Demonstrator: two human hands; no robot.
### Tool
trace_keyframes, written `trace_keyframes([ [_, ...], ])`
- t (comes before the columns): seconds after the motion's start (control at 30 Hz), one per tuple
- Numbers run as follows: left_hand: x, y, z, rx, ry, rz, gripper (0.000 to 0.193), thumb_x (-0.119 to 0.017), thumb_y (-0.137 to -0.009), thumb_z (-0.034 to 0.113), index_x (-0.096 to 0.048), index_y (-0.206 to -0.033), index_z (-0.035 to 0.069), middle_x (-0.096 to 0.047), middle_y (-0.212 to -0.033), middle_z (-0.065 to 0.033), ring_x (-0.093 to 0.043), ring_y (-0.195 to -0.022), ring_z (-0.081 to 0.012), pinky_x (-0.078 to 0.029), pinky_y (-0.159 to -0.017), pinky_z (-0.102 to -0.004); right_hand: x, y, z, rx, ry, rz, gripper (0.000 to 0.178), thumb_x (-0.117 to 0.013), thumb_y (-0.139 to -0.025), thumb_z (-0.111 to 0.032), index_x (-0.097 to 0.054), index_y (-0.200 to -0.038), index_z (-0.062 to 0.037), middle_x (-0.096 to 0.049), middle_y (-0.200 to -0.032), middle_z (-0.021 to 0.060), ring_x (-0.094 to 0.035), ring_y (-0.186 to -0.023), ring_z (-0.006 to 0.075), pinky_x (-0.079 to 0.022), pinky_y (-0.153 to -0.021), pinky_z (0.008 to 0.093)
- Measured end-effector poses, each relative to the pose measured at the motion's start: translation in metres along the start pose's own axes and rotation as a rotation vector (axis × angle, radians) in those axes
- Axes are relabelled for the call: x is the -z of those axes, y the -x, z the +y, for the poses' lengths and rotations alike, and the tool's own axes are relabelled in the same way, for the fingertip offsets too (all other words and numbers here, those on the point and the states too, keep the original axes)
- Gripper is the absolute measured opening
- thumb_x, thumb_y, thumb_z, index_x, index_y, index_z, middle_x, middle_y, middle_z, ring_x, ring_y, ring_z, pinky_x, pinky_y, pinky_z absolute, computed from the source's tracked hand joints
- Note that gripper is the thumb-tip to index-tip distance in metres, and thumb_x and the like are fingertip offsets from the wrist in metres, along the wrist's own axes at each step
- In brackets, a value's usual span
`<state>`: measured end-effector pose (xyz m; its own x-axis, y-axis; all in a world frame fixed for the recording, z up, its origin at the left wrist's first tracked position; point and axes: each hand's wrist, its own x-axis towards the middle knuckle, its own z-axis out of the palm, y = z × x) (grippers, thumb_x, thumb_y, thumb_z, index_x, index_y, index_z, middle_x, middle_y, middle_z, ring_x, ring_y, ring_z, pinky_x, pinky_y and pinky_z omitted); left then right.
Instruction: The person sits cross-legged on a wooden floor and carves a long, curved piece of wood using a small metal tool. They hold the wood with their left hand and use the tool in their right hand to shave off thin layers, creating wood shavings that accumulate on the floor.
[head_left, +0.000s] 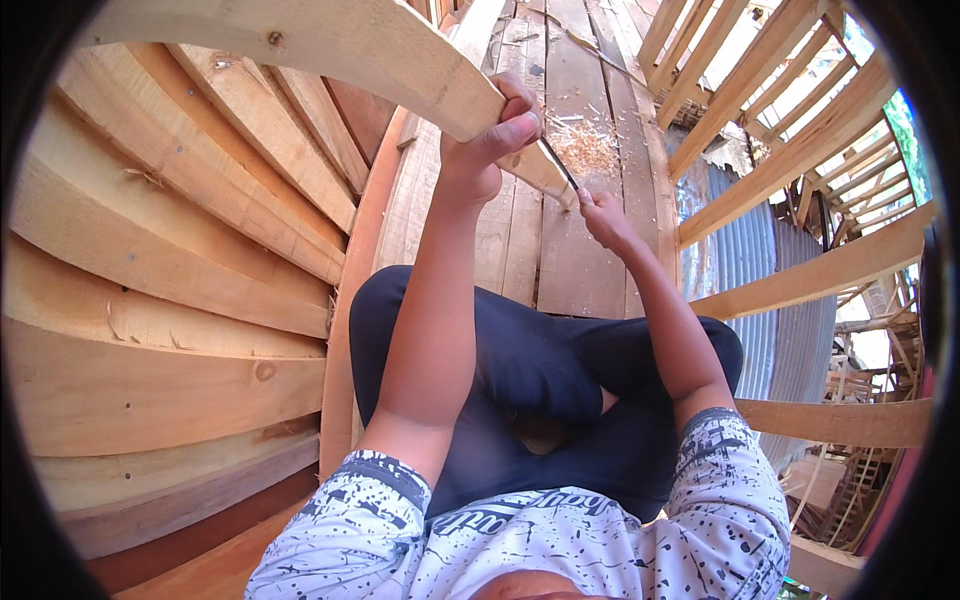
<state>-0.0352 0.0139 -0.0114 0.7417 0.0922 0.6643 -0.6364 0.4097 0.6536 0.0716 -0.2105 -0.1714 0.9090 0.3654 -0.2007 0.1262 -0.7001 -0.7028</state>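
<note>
My left hand is closed beside the end of a thick, pale curved timber, its thumb pointing right. From it a thin dark tool, like a narrow blade, slants down to my right hand. My right fingers are pinched round the tool's near end. Along the tool's left side lies a narrow piece of pale wood, its near end close to my right hand. The tool's exact kind cannot be made out, and my left palm is hidden.
I sit cross-legged on a plank floor strewn with wood shavings. Stacked pale boards form a wall on my left. On my right stands a slatted wooden railing, with corrugated metal sheets beyond it.
</note>
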Motion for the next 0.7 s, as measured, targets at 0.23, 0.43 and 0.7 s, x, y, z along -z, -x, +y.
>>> trace_keyframes([
  [0.23,0.0,-0.001,-0.003,-0.021,-0.033,0.024,0.023,-0.062,-0.076,0.018,-0.041,-0.072,0.012,-0.04,-0.062,-0.0001,-0.035,-0.058,-0.0118,-0.033,-0.06,-0.0282,-0.007,-0.015,0.029,-0.208,-0.025,-0.067,0.058,-0.039,-0.104,-0.049,-0.056,-0.076,0.0003,-0.055,-0.06,0.01,-0.056,-0.047,0.0235,-0.047,-0.044,0.0404],
  [0.43,-0.001,-0.002,-0.006,-0.006,-0.037,-0.001,0.024,-0.063,-0.076,0.018,-0.04,-0.072,0.013,-0.039,-0.063,0.0009,-0.035,-0.059,-0.0115,-0.033,-0.061,-0.0282,-0.008,-0.007,0.026,-0.181,-0.051,-0.001,0.056,-0.04,-0.104,-0.049,-0.045,-0.068,-0.0065,-0.045,-0.053,0.0024,-0.045,-0.039,0.0164,-0.038,-0.036,0.0365],
  [0.7,-0.002,-0.003,-0.004,-0.007,-0.015,0.011,0.023,-0.063,-0.076,0.018,-0.041,-0.073,0.014,-0.04,-0.063,0.0013,-0.035,-0.059,-0.0109,-0.033,-0.061,-0.0282,-0.006,-0.008,0.024,-0.2,-0.035,-0.035,0.059,-0.039,-0.104,-0.047,-0.055,-0.074,0.0015,-0.054,-0.06,0.0101,-0.056,-0.047,0.0236,-0.046,-0.043,0.0399],
])
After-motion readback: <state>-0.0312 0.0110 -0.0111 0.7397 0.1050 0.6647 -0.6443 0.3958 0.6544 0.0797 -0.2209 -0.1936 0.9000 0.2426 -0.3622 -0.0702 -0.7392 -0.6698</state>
